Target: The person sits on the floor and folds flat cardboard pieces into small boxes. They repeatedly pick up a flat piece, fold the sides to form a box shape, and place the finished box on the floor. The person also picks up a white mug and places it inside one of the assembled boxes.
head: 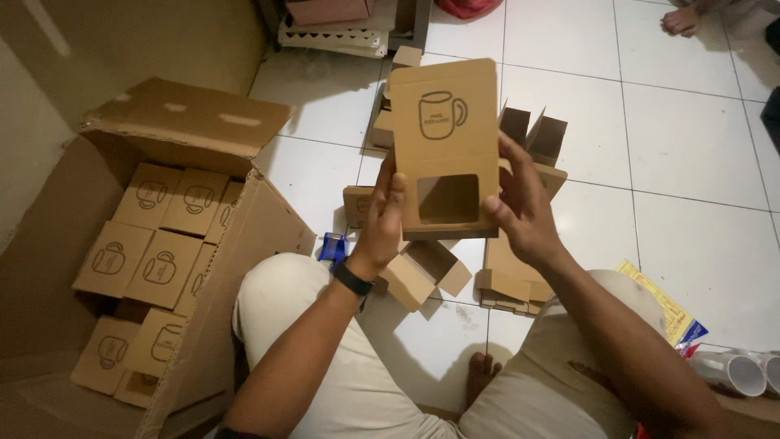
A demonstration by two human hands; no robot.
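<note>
While I watch from the head camera, both hands hold one box up over the floor.

Knees: I see pale trousers (pixel 325 358) in the foreground, legs folded, a bare foot (pixel 481 367) between them on the white tiled floor (pixel 691 162).

Left hand: my left hand (pixel 382 219), a black band (pixel 352 279) at its wrist, is closed on the left edge of the flat brown cardboard mug box with a printed mug outline and a square window (pixel 445 150).

Right hand: my right hand (pixel 520 203) clasps the right edge, fingers spread along the side wall.

Box: held upright, top flap standing open, window facing me.

Doing it well: I judge the sides should be squared evenly, thumbs kept off the window cut-out so the thin card does not crease.

Below the hands: loose folded brown box blanks (pixel 422 272) lie on the tiles, and a small blue object (pixel 333 246) I cannot identify.

Left: a large open brown carton (pixel 187 122) holds rows of finished mug boxes (pixel 154 260).

Right: white ceramic mugs (pixel 735 370) lie beside a yellow leaflet (pixel 662 305).

Far: another person's bare foot (pixel 681 19) rests on the tiles.
</note>
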